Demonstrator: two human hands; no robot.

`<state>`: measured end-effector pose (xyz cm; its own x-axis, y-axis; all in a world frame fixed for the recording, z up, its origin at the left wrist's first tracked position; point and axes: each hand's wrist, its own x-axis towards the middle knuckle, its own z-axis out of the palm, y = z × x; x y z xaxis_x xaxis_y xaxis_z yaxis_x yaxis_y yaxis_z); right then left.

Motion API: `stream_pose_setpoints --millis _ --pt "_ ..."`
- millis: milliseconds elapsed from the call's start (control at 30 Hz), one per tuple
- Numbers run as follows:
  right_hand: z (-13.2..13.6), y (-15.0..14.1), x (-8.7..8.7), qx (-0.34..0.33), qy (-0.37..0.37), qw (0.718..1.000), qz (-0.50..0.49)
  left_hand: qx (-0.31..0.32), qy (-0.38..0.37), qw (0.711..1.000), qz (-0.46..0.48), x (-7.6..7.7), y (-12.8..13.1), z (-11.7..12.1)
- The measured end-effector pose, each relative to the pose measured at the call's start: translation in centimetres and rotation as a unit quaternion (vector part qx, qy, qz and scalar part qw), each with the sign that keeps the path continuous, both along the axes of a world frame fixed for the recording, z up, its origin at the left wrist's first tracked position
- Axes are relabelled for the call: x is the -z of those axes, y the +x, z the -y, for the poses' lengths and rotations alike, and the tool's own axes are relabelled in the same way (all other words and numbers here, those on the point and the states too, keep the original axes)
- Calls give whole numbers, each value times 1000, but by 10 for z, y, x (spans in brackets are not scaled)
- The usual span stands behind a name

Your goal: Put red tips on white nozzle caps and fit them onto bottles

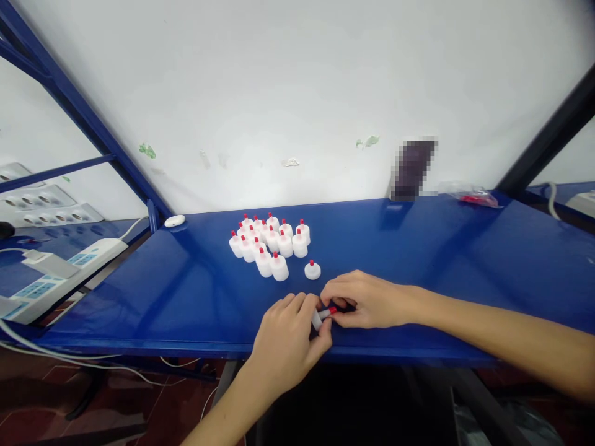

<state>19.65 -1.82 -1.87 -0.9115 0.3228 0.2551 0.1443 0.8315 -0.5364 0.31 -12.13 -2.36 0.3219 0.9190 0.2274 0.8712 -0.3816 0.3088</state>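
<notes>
My left hand (289, 334) is closed around a white nozzle cap (318, 318) near the table's front edge. The cap lies on its side, its spout and small red tip (332, 311) pointing right. From the right, my right hand (367, 300) reaches in with curled fingers, thumb and forefinger at the red tip. Part of the cap is hidden by my fingers. Just beyond my hands, one white cap with a red tip (313, 270) stands upright by itself. Farther left is a group of several small white bottles (279, 267), each with a red tip on top.
The blue table (186, 291) meets a white wall. A white oval case (175, 220) lies at its back left. A pixelated dark rectangle (413, 170) leans on the wall, beside a clear bag with red pieces (478, 198). A power strip (69, 275) sits at the left.
</notes>
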Motion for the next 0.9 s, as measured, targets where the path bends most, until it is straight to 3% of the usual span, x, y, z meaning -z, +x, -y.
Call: stream_pose_setpoints --millis 200,433,900 --pt "2 1 -1 -14 38 999 2 4 24 1000 2 1 -2 0" --pt "2 1 -3 -9 30 999 11 5 15 1000 10 2 -2 1" --pt "12 -8 -3 57 38 998 12 1 36 999 -25 2 1 1"
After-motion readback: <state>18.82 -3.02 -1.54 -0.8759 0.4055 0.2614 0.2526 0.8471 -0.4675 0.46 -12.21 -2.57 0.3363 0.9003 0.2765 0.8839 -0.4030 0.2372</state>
